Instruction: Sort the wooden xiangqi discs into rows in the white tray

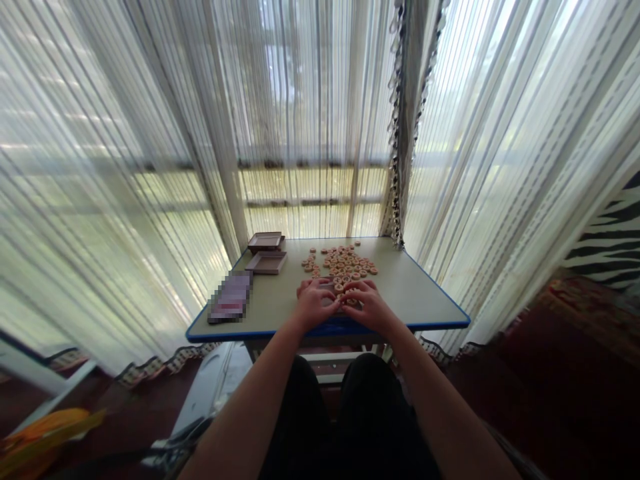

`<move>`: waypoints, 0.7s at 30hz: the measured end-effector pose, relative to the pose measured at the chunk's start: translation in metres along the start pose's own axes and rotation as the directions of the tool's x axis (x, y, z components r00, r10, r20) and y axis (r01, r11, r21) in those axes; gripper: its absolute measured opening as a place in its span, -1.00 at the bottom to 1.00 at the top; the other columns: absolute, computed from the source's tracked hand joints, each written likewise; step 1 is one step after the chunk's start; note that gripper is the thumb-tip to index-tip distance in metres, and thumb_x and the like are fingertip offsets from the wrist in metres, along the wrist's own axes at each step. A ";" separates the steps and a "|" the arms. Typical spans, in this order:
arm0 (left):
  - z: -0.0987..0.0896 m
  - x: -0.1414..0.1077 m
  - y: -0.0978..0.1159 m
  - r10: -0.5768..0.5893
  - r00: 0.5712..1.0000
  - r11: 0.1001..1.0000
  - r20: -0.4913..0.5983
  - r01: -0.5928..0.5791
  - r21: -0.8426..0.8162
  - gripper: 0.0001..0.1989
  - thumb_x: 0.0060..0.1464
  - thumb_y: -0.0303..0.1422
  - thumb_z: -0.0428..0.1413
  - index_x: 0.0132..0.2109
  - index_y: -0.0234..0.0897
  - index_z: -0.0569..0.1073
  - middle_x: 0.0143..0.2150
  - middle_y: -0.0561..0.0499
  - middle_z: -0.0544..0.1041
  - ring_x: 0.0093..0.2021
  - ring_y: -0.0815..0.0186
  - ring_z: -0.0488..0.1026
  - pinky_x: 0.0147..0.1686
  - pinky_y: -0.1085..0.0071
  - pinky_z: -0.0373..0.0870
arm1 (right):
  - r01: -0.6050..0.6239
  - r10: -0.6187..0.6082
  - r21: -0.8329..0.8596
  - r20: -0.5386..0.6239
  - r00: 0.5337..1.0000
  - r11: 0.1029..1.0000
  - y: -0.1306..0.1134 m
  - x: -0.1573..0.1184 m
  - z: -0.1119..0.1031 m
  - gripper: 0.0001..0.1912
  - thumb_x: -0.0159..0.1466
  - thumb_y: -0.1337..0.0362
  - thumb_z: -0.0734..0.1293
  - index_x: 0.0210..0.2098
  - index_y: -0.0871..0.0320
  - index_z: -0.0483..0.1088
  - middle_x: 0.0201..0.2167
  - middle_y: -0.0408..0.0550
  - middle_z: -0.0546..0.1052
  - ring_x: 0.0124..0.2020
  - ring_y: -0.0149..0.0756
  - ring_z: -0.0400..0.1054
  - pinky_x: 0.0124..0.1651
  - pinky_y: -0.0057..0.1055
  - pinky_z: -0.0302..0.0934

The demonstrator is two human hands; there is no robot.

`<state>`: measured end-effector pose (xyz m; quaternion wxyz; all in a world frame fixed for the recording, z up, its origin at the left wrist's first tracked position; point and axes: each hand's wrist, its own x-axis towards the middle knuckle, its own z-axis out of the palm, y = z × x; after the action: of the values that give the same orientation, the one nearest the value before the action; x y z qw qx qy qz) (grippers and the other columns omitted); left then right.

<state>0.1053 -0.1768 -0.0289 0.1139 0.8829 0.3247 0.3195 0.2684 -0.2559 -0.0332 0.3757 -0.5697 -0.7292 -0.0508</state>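
Observation:
Round wooden discs (pixel 345 261), which look like Chinese chess pieces, lie scattered over the middle of the table. Close to the front edge, a shallow brown box (pixel 327 288) sits under my hands with several discs in it. My left hand (pixel 316 300) curls over the box's left part, fingers bent and thumb pointing at the discs. From the other side my right hand (pixel 364 301) bends its fingers onto the discs, thumb and fingertips close together on a piece. The two thumbs nearly meet. Much of the box is hidden by my hands.
Two shallow trays, one rear (pixel 266 240) and one nearer (pixel 267 263), stand at the back left. A blurred purple item (pixel 233 297) lies at the left edge. The table (pixel 420 293) has a blue rim. Sheer curtains (pixel 310 133) hang right behind it.

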 end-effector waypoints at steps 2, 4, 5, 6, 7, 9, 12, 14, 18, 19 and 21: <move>0.000 0.000 0.000 -0.015 1.000 1.000 0.017 0.015 -0.002 -0.75 -0.13 -0.11 0.10 -0.42 -0.14 0.56 -0.02 0.00 0.39 0.02 0.10 0.18 0.02 0.15 0.08 | 0.004 -0.004 0.001 -0.001 1.000 1.000 -0.001 -0.001 -0.001 -0.82 0.09 0.18 0.30 -0.33 0.04 0.48 -0.22 -0.07 0.41 -0.09 -0.22 0.16 0.00 -0.25 0.04; 0.000 0.001 0.000 -0.025 0.999 1.000 0.031 0.025 -0.002 -0.75 -0.13 -0.12 0.10 -0.41 -0.14 0.56 -0.01 0.00 0.38 0.02 0.09 0.17 0.02 0.14 0.07 | -0.003 0.003 0.004 -0.008 1.000 1.000 -0.001 -0.001 -0.002 -0.81 0.09 0.19 0.30 -0.31 0.05 0.47 -0.22 -0.07 0.41 -0.09 -0.22 0.16 0.00 -0.24 0.03; 0.001 0.001 0.000 -0.027 0.999 1.000 0.035 0.027 0.000 -0.76 -0.13 -0.12 0.10 -0.41 -0.13 0.56 0.00 0.01 0.37 0.02 0.09 0.17 0.02 0.13 0.07 | -0.008 0.009 0.007 -0.012 1.000 1.000 -0.001 -0.002 -0.003 -0.82 0.09 0.19 0.30 -0.32 0.05 0.47 -0.22 -0.07 0.41 -0.09 -0.22 0.15 0.00 -0.24 0.03; 0.001 0.001 0.000 -0.030 0.999 1.000 0.036 0.030 0.002 -0.78 -0.13 -0.14 0.11 -0.40 -0.12 0.56 0.00 0.02 0.37 0.02 0.10 0.17 0.01 0.13 0.07 | -0.014 0.014 0.009 -0.014 1.000 1.000 -0.001 -0.002 -0.003 -0.83 0.09 0.21 0.30 -0.33 0.05 0.47 -0.22 -0.07 0.41 -0.09 -0.22 0.15 0.01 -0.25 0.03; 0.001 0.001 -0.001 -0.035 0.999 0.999 0.035 0.035 0.007 -0.80 -0.14 -0.17 0.11 -0.41 -0.12 0.56 0.00 0.03 0.37 0.02 0.10 0.18 0.01 0.13 0.07 | -0.019 0.020 0.010 -0.016 1.000 1.000 -0.001 -0.002 -0.003 -0.84 0.09 0.22 0.30 -0.34 0.05 0.47 -0.21 -0.08 0.41 -0.08 -0.22 0.15 0.01 -0.25 0.03; 0.001 0.001 -0.002 -0.053 0.998 0.998 0.027 0.052 0.018 -0.85 -0.15 -0.23 0.11 -0.42 -0.11 0.56 -0.02 0.05 0.39 0.01 0.11 0.19 0.01 0.14 0.08 | -0.029 0.029 0.012 -0.024 0.999 1.000 -0.001 -0.003 -0.003 -0.85 0.08 0.26 0.29 -0.35 0.05 0.47 -0.21 -0.09 0.41 -0.08 -0.22 0.14 0.02 -0.25 0.02; 0.002 0.002 -0.003 -0.069 0.998 0.997 -0.001 0.069 0.035 -0.87 -0.16 -0.28 0.10 -0.46 -0.10 0.56 -0.03 0.08 0.40 0.00 0.11 0.20 0.00 0.16 0.09 | -0.029 0.030 0.011 -0.028 0.999 1.000 -0.001 -0.004 -0.003 -0.85 0.07 0.28 0.29 -0.36 0.04 0.47 -0.21 -0.09 0.41 -0.07 -0.22 0.13 0.02 -0.25 0.01; 0.002 0.002 -0.004 -0.066 0.998 0.997 -0.007 0.067 0.039 -0.86 -0.16 -0.28 0.09 -0.47 -0.10 0.55 -0.03 0.10 0.41 -0.01 0.12 0.20 -0.01 0.16 0.09 | -0.022 0.022 0.008 -0.008 1.000 1.000 -0.001 -0.004 -0.003 -0.84 0.07 0.28 0.29 -0.35 0.03 0.48 -0.19 -0.09 0.40 -0.06 -0.22 0.12 0.03 -0.25 -0.01; 0.001 0.002 -0.003 -0.062 0.998 0.998 0.013 0.062 0.031 -0.84 -0.15 -0.27 0.07 -0.48 -0.13 0.56 -0.02 0.09 0.41 -0.01 0.14 0.19 0.00 0.18 0.09 | -0.012 0.012 -0.002 0.055 0.998 1.000 -0.004 -0.004 -0.004 -0.83 0.07 0.27 0.30 -0.34 0.00 0.48 -0.15 -0.10 0.38 -0.04 -0.22 0.09 0.05 -0.23 -0.04; 0.001 0.002 -0.002 -0.062 0.998 0.998 0.017 0.062 0.028 -0.83 -0.15 -0.27 0.07 -0.48 -0.14 0.56 -0.02 0.09 0.41 -0.01 0.14 0.19 0.01 0.18 0.08 | -0.013 0.013 -0.005 0.064 0.998 1.000 -0.004 -0.004 -0.004 -0.83 0.07 0.27 0.30 -0.34 0.00 0.48 -0.15 -0.10 0.38 -0.04 -0.21 0.08 0.05 -0.23 -0.05; 0.000 0.002 -0.001 -0.056 0.998 0.998 0.025 0.056 0.020 -0.83 -0.14 -0.28 0.07 -0.47 -0.14 0.56 -0.02 0.09 0.40 0.00 0.14 0.19 0.03 0.18 0.07 | -0.016 0.016 -0.011 0.068 0.998 1.000 -0.005 -0.004 -0.005 -0.84 0.07 0.27 0.30 -0.35 0.00 0.48 -0.14 -0.11 0.38 -0.03 -0.20 0.08 0.05 -0.22 -0.05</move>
<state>0.1060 -0.1743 -0.0282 0.1183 0.8786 0.3509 0.3015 0.2664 -0.2635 -0.0299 0.3479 -0.5788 -0.7368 -0.0321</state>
